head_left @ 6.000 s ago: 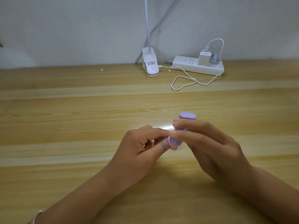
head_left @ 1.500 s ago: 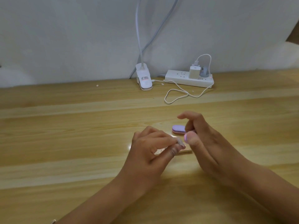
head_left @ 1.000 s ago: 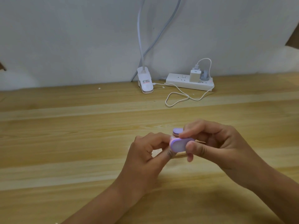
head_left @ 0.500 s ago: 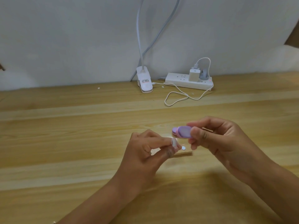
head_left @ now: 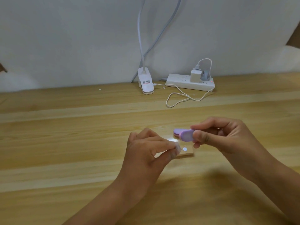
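Since a second ago the right hand (head_left: 227,138) has drawn its purple oval piece (head_left: 186,135) away from the left thumb, and the two hands now sit slightly apart above the wooden table (head_left: 65,143). Nearest the camera, the left hand (head_left: 146,153) has its fingers curled, with thumb and forefinger pinching a small translucent scrap (head_left: 178,147); what that scrap is cannot be told. Just beside those fingertips a small flat rectangular piece (head_left: 189,153) lies on the table and carries a round white dot (head_left: 184,149). Above and slightly behind it, the right hand grips the purple oval piece between thumb and forefinger, the flat pale face of the piece turned toward the camera and held clear of the table. Directly behind that piece, a second purple oval piece (head_left: 177,132) lies flat on the wood. Farther back a white cable (head_left: 177,99) loops across the table. At the far edge a white clip lamp base (head_left: 146,84) stands on the left, and a white power strip (head_left: 183,84) with a charger (head_left: 195,76) plugged in lies on the right, both against the pale wall (head_left: 65,38).
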Available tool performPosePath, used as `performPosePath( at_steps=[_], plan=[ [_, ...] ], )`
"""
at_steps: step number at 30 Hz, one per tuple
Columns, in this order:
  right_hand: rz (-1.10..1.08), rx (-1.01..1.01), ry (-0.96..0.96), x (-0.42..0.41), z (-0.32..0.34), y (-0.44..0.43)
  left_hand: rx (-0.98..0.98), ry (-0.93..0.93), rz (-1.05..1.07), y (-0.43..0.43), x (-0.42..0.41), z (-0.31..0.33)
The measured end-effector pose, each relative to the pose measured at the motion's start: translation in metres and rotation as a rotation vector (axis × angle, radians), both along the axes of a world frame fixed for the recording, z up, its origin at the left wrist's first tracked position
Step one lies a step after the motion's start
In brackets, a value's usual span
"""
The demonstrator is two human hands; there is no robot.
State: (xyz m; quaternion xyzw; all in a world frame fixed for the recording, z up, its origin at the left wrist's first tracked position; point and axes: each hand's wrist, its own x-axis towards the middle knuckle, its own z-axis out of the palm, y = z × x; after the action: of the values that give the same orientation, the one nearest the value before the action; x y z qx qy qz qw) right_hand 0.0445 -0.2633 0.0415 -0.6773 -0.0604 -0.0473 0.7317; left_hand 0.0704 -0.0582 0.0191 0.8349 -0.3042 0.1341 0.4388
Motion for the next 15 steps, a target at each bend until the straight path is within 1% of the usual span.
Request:
performPosePath(
  at_steps=[2, 4, 8, 10, 12, 13, 15],
  plan=[
    [0.106, 0.025, 0.021, -0.002, -0.001, 0.001, -0.048, 0.037, -0.044, -0.001, 0.000, 0.000],
    [0.179, 0.000, 0.013, -0.004, -0.002, 0.004, -0.087, 0.076, -0.073, -0.002, -0.001, 0.000],
    [0.085, 0.057, -0.018, 0.000, -0.003, -0.002, -0.142, 0.139, -0.108, 0.000, -0.001, -0.004],
    [0.140, 0.084, -0.020, -0.001, -0.004, -0.003, -0.126, 0.125, -0.156, -0.002, -0.001, -0.003],
    [0.190, 0.045, -0.033, -0.001, -0.005, -0.004, -0.104, 0.093, -0.181, -0.003, -0.002, -0.001],
    [0.163, 0.013, -0.037, 0.001, -0.005, -0.006, -0.109, 0.101, -0.176, -0.003, -0.002, -0.001],
    [-0.007, -0.083, -0.036, 0.010, -0.007, -0.019, -0.126, 0.130, -0.156, -0.004, 0.000, -0.002]
  ],
)
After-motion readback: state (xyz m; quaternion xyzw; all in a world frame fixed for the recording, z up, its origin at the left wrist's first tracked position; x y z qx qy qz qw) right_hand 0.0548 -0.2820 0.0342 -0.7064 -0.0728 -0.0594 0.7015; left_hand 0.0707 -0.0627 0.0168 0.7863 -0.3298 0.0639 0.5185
